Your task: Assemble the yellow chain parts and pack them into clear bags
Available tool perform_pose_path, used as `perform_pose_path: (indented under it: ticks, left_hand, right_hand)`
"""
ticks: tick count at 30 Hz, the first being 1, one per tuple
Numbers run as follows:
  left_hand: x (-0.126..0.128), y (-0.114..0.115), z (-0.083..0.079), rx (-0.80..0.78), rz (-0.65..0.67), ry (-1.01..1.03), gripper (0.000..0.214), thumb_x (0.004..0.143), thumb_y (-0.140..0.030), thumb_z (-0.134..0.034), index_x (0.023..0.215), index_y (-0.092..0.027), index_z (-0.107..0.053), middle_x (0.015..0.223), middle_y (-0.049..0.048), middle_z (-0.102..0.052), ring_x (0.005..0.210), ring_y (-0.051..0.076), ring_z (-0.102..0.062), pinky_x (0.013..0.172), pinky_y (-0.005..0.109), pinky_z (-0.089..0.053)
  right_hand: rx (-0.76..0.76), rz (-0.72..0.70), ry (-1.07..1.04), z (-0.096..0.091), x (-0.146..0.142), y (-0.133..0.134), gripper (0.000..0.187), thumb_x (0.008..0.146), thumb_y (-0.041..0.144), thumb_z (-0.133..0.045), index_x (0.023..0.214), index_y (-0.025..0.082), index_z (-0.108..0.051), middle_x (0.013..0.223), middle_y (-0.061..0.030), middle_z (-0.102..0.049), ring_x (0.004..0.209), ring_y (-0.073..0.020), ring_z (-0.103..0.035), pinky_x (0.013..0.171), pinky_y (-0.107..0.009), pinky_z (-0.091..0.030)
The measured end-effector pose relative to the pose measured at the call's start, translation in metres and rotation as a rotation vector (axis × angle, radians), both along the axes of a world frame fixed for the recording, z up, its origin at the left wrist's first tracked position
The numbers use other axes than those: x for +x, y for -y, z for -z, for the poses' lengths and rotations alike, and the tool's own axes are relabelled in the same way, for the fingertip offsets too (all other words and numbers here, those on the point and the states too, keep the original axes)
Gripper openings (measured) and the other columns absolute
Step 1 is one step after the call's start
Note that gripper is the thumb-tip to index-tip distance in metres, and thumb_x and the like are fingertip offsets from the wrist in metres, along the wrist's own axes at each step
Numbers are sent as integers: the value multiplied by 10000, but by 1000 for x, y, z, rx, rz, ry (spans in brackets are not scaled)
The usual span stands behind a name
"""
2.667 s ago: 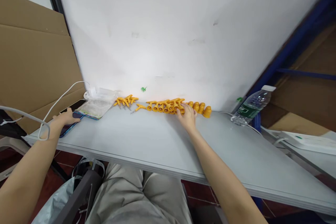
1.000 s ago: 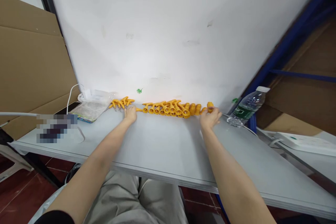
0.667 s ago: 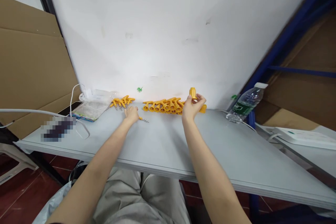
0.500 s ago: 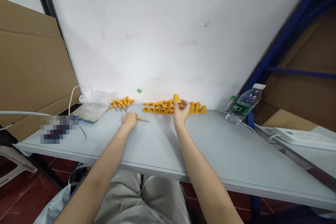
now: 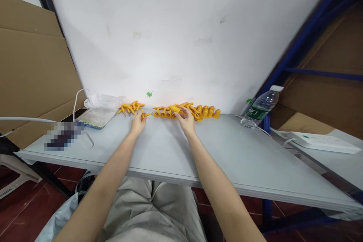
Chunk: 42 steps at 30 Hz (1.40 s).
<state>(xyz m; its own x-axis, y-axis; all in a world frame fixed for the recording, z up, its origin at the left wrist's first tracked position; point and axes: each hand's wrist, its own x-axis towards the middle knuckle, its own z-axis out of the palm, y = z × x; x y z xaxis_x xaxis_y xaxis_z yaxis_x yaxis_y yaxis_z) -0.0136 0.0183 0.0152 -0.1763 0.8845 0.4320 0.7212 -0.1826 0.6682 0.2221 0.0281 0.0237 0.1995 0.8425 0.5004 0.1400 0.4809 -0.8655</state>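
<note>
My left hand [image 5: 138, 123] is closed on a yellow corkscrew [image 5: 146, 115], its spiral tip pointing right. In my right hand [image 5: 185, 121], thumb and fingers pinch a yellow cap [image 5: 175, 108], tilted toward the left. Behind and around that hand lies a row of yellow funnel-ended pieces [image 5: 162, 114], open ends facing me. Several more yellow corkscrews [image 5: 133, 106] with metal spirals lie heaped against the wall, just beyond my left hand. More yellow caps [image 5: 210, 112] stand in a row to the right of my right hand.
A clear plastic bottle [image 5: 259, 107] leans near the blue frame on the right. At left are a plastic packet [image 5: 98, 117], a white cable [image 5: 75, 106] and a cardboard sheet [image 5: 34, 68]. A white wall [image 5: 181, 45] rises behind the grey table [image 5: 164, 151].
My left hand has lifted the corkscrew slightly. My right hand has moved left with the yellow cap, which has tipped from upright toward the corkscrew. The view has shifted slightly.
</note>
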Motion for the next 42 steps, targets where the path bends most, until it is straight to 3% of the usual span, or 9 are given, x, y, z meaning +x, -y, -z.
perform_pose_path:
  ticks: [5,8,20,26,33,38,42]
  left_hand:
    - [5,3,1,36,26,16,211,830,-169,-576,1020,-207,-659,1070,78,-626,1027,201,-599,943,328,-481]
    - [5,4,1,33,29,-3,212,825,-148,-573,1004,-210,-667,1047,71,-624,1043,210,-597,973,342,-464]
    - [-3,5,4,-30,-79,-67,235,839,-144,-554,1032,-221,-663,1094,81,-565,1021,233,-600,894,337,-481]
    - [-5,1,8,47,-84,-53,218,823,-120,-565,987,-219,-668,1025,66,-559,963,220,-608,867,345,-495]
    - [2,-2,9,225,70,-47,189,808,-134,-602,963,-201,-687,1010,77,-564,937,201,-610,870,341,-505]
    - [5,-3,9,207,122,-71,266,798,-162,-632,1056,-198,-682,855,35,-568,715,145,-586,767,306,-514]
    - [2,-2,8,218,163,-128,284,809,-164,-611,1080,-223,-675,810,17,-579,737,153,-597,763,294,-507]
  right_hand:
    - [-40,-254,11,-2,-6,4,531,655,489,-768,1099,222,-651,1143,-95,-658,948,-232,-648,900,-442,-513]
    - [-58,-321,36,-1,-8,4,508,645,463,-784,1076,221,-666,1105,-88,-678,923,-227,-658,893,-446,-517]
    - [-54,-332,131,8,1,-3,444,683,410,-760,1079,224,-687,1156,-87,-681,901,-203,-657,853,-413,-542]
    - [-42,-196,227,16,6,-13,431,732,366,-719,1128,200,-675,1245,-125,-639,947,-228,-657,899,-442,-521]
    - [-9,-322,261,17,-6,-9,452,764,377,-705,1184,215,-660,1240,-121,-647,965,-226,-665,909,-416,-521]
    - [-13,-311,269,13,-6,-6,513,774,462,-689,1219,208,-648,1236,-120,-648,986,-223,-653,915,-401,-508]
    - [-13,-284,285,9,-4,-3,550,756,513,-689,1202,193,-659,1163,-120,-675,948,-230,-646,882,-407,-509]
